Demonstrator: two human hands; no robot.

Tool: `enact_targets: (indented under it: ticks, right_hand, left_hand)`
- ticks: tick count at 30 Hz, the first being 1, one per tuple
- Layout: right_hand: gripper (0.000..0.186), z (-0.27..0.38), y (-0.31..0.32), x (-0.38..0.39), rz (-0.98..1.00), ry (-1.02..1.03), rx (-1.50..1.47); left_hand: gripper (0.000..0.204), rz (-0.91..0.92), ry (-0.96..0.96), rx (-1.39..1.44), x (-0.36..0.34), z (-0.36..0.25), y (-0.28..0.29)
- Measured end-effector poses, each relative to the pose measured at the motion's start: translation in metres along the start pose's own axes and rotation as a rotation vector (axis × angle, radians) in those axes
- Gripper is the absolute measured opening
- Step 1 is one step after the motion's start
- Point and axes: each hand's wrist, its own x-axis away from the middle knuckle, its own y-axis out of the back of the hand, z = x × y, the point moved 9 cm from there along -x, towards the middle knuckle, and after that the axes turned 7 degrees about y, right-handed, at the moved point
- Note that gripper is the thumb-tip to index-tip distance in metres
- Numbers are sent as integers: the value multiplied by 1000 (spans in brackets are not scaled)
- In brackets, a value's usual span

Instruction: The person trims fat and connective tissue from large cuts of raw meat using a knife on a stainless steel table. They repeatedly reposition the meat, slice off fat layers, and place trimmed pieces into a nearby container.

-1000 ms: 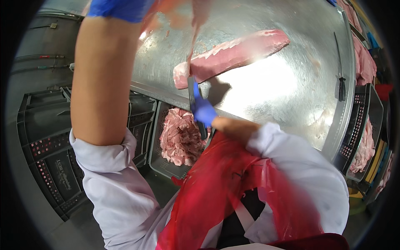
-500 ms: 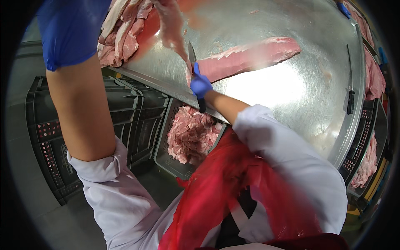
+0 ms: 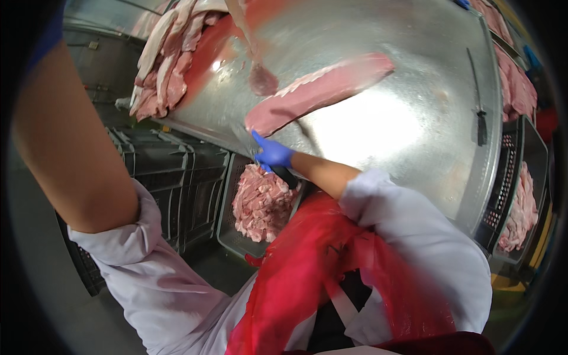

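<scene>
My right hand, in a blue glove, is closed round the black handle of a knife. The blade is smeared by motion, just off the near end of a long, pale-edged piece of meat, likely pork loin, lying on the metal table. Beyond that piece a thin strip of meat hangs from the top edge of the picture, its upper end out of view. Of my left hand just a bit of blue glove shows at the upper left rim; its fingers are hidden.
Several long meat strips are heaped at the table's far left. Below the table's near edge stands a grey crate of trimmings, beside dark crates. A second knife lies at the right; another crate and meat are beyond it.
My left hand has moved left, mostly out of the picture. The knife in my right hand has come away toward me from the meat. The strip now hangs apart from the knife.
</scene>
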Motion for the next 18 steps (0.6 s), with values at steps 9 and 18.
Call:
enact_targets:
  ticks: [9, 18]
  right_hand:
    - [75, 53, 130, 315, 67, -318, 201]
    - [69, 76, 195, 630, -471, -310, -56]
  left_hand:
    - [22, 32, -5, 102, -5, -23, -64]
    - [11, 142, 746, -330, 352, 289, -106]
